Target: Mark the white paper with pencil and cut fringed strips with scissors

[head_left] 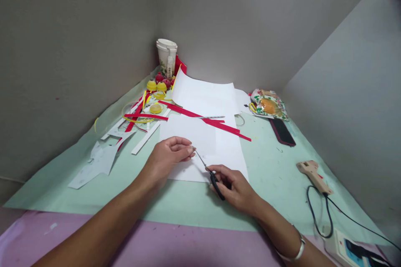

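Note:
Black-handled scissors (pixel 215 183) are gripped in my right hand (pixel 233 187), with a finger and thumb at the handles. Their thin blades reach up and left to the fingertips of my left hand (pixel 175 150). Thumb and fingers of that hand are pinched together at the blade tips; whatever is between them is too small to make out. Both hands are over white paper sheets (pixel 230 150) lying on a pale green cover. Red strips (pixel 188 110) and a thin patterned stick (pixel 213 117) cross the paper beyond my hands.
Left are cut paper pieces (pixel 97 164), a white strip (pixel 149 137) and yellow domed pieces (pixel 151 86). A white cup (pixel 167 52) stands at the back. Right are a packet (pixel 269 105), a phone (pixel 282 132), a corded glue gun (pixel 315 176) and a power strip (pixel 340 244).

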Tool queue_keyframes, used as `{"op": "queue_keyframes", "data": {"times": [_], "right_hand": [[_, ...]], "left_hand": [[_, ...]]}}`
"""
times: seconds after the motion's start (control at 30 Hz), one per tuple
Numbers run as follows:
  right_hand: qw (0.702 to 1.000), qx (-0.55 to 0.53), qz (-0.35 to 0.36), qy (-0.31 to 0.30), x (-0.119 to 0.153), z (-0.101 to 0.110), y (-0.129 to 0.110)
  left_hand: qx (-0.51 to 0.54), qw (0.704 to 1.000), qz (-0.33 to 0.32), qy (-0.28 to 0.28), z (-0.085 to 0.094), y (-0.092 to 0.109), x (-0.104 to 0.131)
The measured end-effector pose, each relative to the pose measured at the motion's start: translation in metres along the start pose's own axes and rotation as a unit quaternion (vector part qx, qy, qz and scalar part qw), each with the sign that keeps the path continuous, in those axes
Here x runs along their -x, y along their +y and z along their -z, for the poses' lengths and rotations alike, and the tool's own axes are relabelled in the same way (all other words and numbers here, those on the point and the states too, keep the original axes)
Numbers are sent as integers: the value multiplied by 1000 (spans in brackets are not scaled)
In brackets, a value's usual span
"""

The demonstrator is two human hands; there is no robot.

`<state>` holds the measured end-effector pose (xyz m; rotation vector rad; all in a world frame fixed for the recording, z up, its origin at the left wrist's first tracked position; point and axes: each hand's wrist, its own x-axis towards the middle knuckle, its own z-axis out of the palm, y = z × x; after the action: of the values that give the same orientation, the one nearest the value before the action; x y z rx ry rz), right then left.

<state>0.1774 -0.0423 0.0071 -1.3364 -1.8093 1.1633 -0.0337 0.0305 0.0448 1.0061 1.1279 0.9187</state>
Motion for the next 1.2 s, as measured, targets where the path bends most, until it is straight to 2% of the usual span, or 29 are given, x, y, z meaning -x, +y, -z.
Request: {"op": "queue_keyframes", "data": {"times": [0.33, 0.7, 0.9, 1.2], "right_hand": [[1000, 10, 2, 1, 0, 1, 0], [1000, 19, 3, -6, 0, 2, 0], [1000, 25, 3, -16, 0, 3, -2], [1000, 11, 7, 2, 0, 1, 0]], "left_hand": [[-31, 1000, -2, 5, 1, 5, 1], [-100, 994, -38, -7, 7, 7, -2], [-122, 992, -33, -14, 7, 12, -2], [-127, 991, -31, -21, 11, 11, -3]]}}
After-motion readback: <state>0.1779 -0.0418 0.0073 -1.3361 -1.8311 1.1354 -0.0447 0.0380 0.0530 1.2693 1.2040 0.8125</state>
